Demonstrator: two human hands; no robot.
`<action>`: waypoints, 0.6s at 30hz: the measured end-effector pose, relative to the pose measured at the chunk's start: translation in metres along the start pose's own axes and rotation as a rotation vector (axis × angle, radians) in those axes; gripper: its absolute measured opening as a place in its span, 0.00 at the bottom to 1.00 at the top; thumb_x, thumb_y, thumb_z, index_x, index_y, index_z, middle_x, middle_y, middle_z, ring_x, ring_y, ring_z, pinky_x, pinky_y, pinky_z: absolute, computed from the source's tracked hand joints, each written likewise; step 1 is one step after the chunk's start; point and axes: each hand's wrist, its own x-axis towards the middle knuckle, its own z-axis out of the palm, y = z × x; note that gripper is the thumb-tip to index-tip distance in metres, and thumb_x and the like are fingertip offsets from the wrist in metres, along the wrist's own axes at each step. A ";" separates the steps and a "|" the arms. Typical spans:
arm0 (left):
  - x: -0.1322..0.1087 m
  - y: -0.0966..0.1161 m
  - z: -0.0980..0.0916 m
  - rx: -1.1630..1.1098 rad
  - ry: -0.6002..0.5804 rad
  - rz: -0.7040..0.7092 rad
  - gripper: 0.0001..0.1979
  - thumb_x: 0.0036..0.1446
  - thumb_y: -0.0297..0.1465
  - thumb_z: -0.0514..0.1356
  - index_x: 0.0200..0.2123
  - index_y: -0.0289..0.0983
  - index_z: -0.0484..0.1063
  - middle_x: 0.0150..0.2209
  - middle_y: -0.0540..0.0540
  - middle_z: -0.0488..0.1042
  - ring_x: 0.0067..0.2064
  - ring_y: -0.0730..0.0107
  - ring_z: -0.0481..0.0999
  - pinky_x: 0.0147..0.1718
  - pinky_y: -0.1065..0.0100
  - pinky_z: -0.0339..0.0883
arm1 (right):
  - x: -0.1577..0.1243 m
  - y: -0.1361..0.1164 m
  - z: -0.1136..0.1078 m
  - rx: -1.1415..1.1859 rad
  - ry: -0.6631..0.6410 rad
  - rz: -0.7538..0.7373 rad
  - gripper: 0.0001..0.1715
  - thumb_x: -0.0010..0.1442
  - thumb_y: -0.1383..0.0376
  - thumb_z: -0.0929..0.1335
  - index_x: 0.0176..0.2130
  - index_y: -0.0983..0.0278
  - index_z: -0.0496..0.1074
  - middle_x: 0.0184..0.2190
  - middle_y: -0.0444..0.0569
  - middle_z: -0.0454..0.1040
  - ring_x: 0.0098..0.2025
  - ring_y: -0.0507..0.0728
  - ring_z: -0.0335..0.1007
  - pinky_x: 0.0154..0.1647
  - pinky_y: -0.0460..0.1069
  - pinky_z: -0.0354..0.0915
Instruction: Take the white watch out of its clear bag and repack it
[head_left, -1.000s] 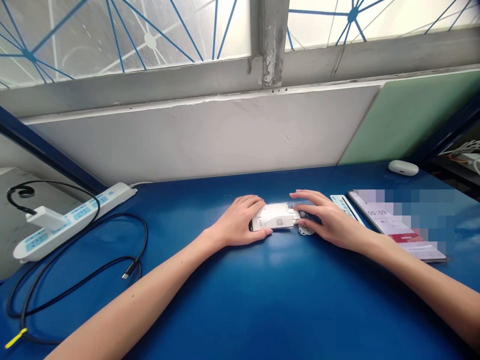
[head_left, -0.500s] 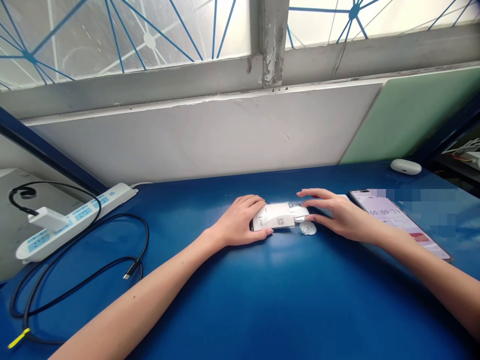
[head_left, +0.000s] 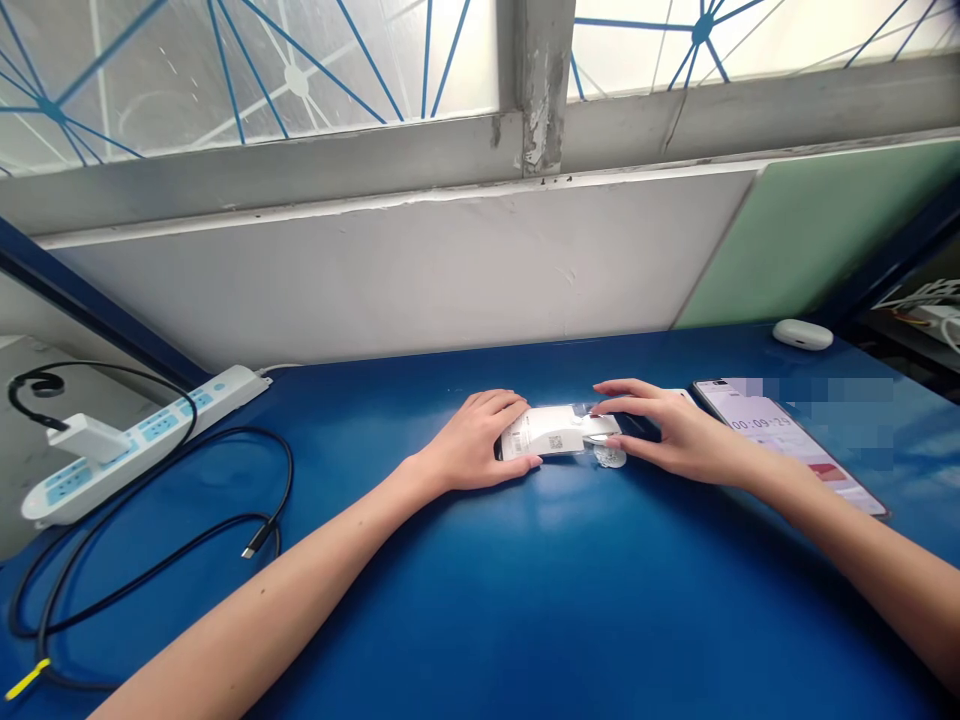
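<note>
A small white package (head_left: 544, 432) with printed text and a square code lies on the blue table, with clear shiny plastic about its right end. My left hand (head_left: 484, 438) grips its left end, thumb along the near edge and fingers over the far side. At the other end is my right hand (head_left: 660, 432), thumb and index finger on the clear plastic, the other fingers raised and curved. Just below those fingertips sits a round, whitish, crinkled piece (head_left: 610, 456), partly covered by the thumb. Whether it is joined to the package I cannot tell.
Right of my right hand lies a phone (head_left: 780, 440) showing a timer. A white earbud case (head_left: 802, 335) sits at the back right. On the left are a power strip (head_left: 161, 428) with a white charger (head_left: 88, 440) and a looped black cable (head_left: 150, 577).
My right index finger has moved slightly left and in over the package's end. The thumb now covers more of the round piece. My left hand keeps its hold.
</note>
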 end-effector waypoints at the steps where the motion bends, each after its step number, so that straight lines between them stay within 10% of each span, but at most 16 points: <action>1: 0.000 0.000 0.000 -0.001 0.002 0.004 0.29 0.57 0.46 0.63 0.57 0.35 0.68 0.57 0.37 0.70 0.61 0.49 0.66 0.60 0.52 0.60 | 0.000 -0.002 0.003 0.009 -0.006 -0.002 0.23 0.63 0.51 0.66 0.54 0.55 0.73 0.63 0.53 0.64 0.61 0.66 0.65 0.59 0.61 0.66; 18: 0.000 0.001 0.001 0.008 -0.001 0.003 0.29 0.55 0.45 0.63 0.56 0.37 0.68 0.57 0.38 0.70 0.61 0.48 0.66 0.60 0.52 0.60 | -0.002 -0.004 -0.005 -0.016 -0.093 -0.021 0.20 0.66 0.54 0.64 0.54 0.55 0.72 0.65 0.54 0.63 0.61 0.68 0.66 0.57 0.61 0.69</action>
